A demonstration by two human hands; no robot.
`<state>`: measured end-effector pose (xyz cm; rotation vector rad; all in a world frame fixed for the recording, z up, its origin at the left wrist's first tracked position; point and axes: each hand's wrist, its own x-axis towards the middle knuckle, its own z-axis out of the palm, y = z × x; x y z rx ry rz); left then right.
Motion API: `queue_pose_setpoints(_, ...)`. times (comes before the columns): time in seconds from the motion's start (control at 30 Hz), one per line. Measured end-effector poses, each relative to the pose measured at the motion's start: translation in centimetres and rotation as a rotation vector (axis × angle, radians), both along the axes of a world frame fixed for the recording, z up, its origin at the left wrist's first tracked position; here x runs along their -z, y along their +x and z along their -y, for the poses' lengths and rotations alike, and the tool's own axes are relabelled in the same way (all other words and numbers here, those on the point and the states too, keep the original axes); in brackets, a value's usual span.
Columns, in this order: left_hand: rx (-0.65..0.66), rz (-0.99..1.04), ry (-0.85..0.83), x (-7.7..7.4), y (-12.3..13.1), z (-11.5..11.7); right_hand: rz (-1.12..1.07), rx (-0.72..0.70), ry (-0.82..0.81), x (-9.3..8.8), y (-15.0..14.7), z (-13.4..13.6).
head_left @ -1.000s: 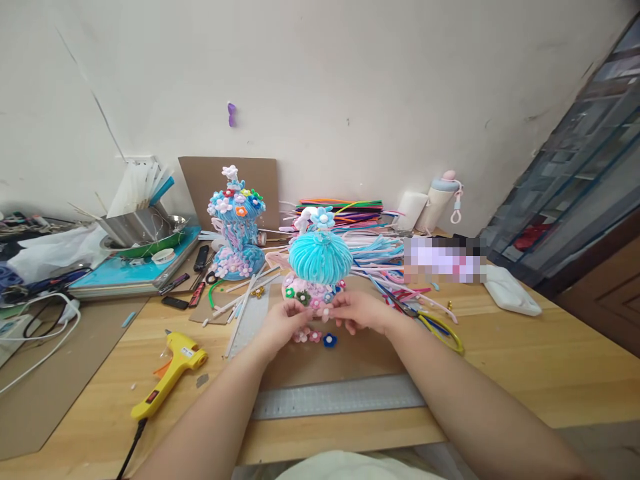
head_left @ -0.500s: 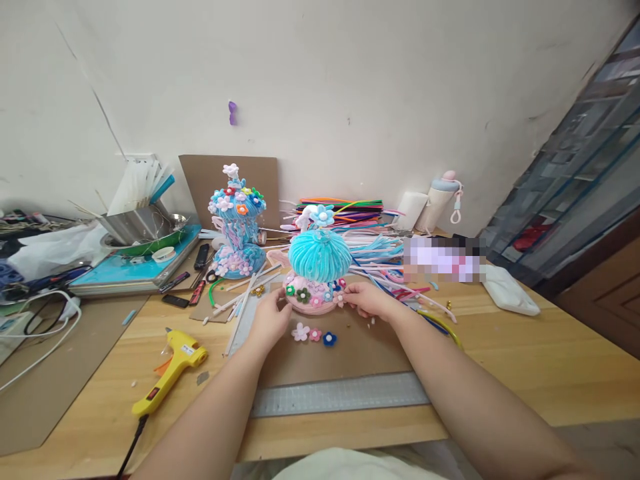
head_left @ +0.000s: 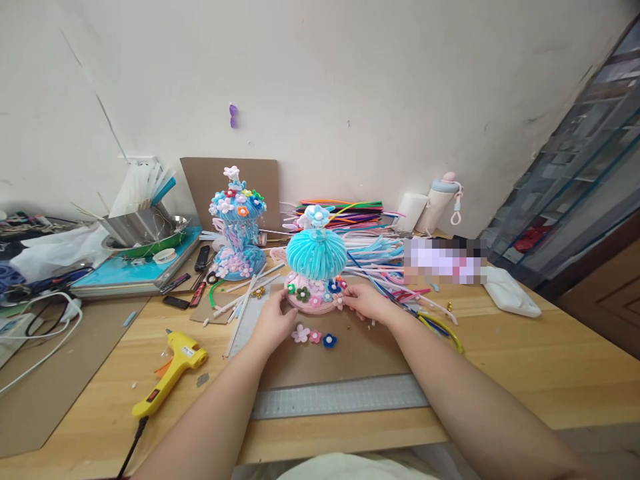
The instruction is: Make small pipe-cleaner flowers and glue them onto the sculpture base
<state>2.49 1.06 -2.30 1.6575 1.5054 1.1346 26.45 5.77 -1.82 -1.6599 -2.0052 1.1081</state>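
Note:
A pipe-cleaner craft with a turquoise dome (head_left: 316, 255) stands on cardboard in front of me. Its round pink base (head_left: 317, 309) carries small flowers, and a light blue flower (head_left: 319, 215) tops the dome. My left hand (head_left: 274, 321) grips the left edge of this base, fingers curled behind it and partly hidden. On the opposite edge, by a pale pink flower, the fingers of my right hand (head_left: 369, 303) are closed. Three loose flowers lie in front: a pale pink one (head_left: 301, 333), a pink one (head_left: 315, 337) and a dark blue one (head_left: 329, 340).
A yellow glue gun (head_left: 173, 370) lies left of my forearm. Behind stands a second, blue flowered craft (head_left: 237, 227). Bundled pipe cleaners (head_left: 375, 250) are at the back, and a bottle (head_left: 440, 203) leans by the wall. A grey cutting mat (head_left: 340, 398) shows under the cardboard (head_left: 350, 363).
The craft has turned slightly between my hands, its dome shifting a little left. A dark blue flower on its base shows more fully. My left hand has moved slightly right.

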Motion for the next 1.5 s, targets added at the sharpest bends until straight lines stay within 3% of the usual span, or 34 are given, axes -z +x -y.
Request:
queue_pose_setpoints(0.3,-0.005,-0.076,0.015,-0.3,0.1,0.2,-0.013,-0.093,-0.038,-1.7,-0.8,1.5)
queue_pose_setpoints(0.53,-0.051,-0.129,0.006,-0.6,0.3,0.4,0.038,-0.035,0.08,-1.2,-2.7,2.4)
queue_pose_setpoints(0.73,-0.138,-0.181,0.055,-2.1,0.7,1.2,0.037,-0.054,0.124,-2.0,-2.9,3.1)
queue_pose_setpoints(0.83,0.002,-0.131,0.045,-3.1,1.5,2.1,0.003,-0.108,0.123,-2.5,-3.8,4.2)
queue_pose_setpoints(0.9,0.17,-0.052,-0.052,-3.5,2.0,2.6,-0.019,-0.139,0.142,-2.7,-4.4,4.8)
queue_pose_setpoints(0.97,0.238,-0.03,-0.132,-3.6,2.0,2.7,-0.025,-0.155,0.165,-2.9,-4.6,5.2)
queue_pose_setpoints(1.17,-0.006,-0.231,-0.123,-3.2,-1.4,1.3,0.054,-0.149,0.24,-2.9,-3.8,4.9)
queue_pose_setpoints(1.33,-0.021,-0.372,-0.162,-2.6,-2.7,1.0,0.094,-0.167,0.29,-2.3,-5.1,6.2)
queue_pose_setpoints(1.5,-0.067,-0.461,-0.064,-3.4,-1.7,1.4,0.091,-0.238,0.278,-2.1,-5.5,6.7)
